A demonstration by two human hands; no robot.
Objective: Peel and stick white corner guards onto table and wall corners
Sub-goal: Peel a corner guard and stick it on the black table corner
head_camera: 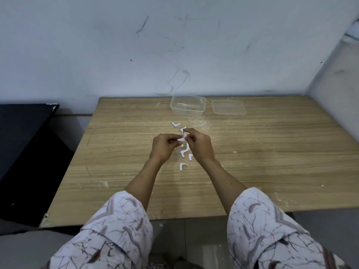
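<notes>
Both my hands are raised over the middle of the wooden table [120, 152]. My left hand [163, 146] and my right hand [198, 144] pinch one small white corner guard [182, 138] between their fingertips. Several more white L-shaped corner guards lie on the table: one just beyond my hands [176, 124], one below them [184, 151], and one nearest me [183, 166]. Others are partly hidden under my hands.
An open clear plastic container [188, 105] and its lid [228, 107] sit at the table's far edge against the scuffed white wall [174, 45]. A second wall [338, 78] bounds the right side. A black surface [23, 133] lies left of the table. Crumbs dot the tabletop.
</notes>
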